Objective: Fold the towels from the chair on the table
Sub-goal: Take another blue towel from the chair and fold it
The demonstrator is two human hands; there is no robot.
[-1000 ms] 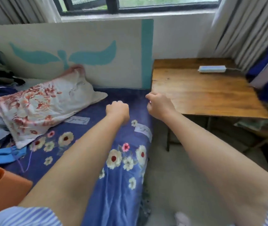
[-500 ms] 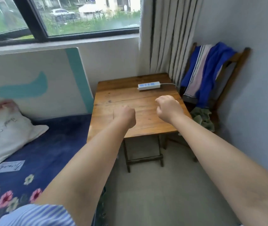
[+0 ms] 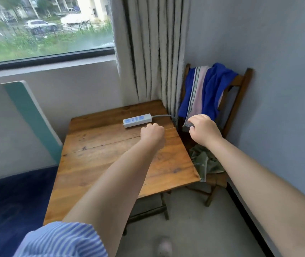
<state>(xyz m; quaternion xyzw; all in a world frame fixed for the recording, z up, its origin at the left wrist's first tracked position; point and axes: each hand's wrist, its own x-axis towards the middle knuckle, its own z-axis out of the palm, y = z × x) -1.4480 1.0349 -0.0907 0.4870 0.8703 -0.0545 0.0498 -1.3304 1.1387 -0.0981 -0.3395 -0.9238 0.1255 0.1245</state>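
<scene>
Both arms reach from the bottom of the frame toward the right of centre. The left hand (image 3: 152,133) is curled into a fist holding nothing, and it hangs over the far right part of the wooden table (image 3: 110,164), just in front of a white power strip (image 3: 137,120) that lies near the table's back edge with its grey cord running off the right side. The right hand (image 3: 202,129) is past the table's right edge, at the chair (image 3: 240,93) in the corner on the right of the frame; its fingers are curled around the lower end of the striped towel (image 3: 197,95), at the hem. That towel hangs over the chair's back together with a blue towel (image 3: 213,89), the two overlapping, while a green towel (image 3: 206,162) lies crumpled on the seat, lower in the frame and close beside the table's right edge. The chair stands tight between the table, the curtain (image 3: 151,52) behind and the wall on the right. Most of the tabletop in the middle and lower left of the frame is bare wood. Floor (image 3: 194,229) shows below the table at the bottom centre, and a dark blue bed (image 3: 14,201) borders the table's left side.
</scene>
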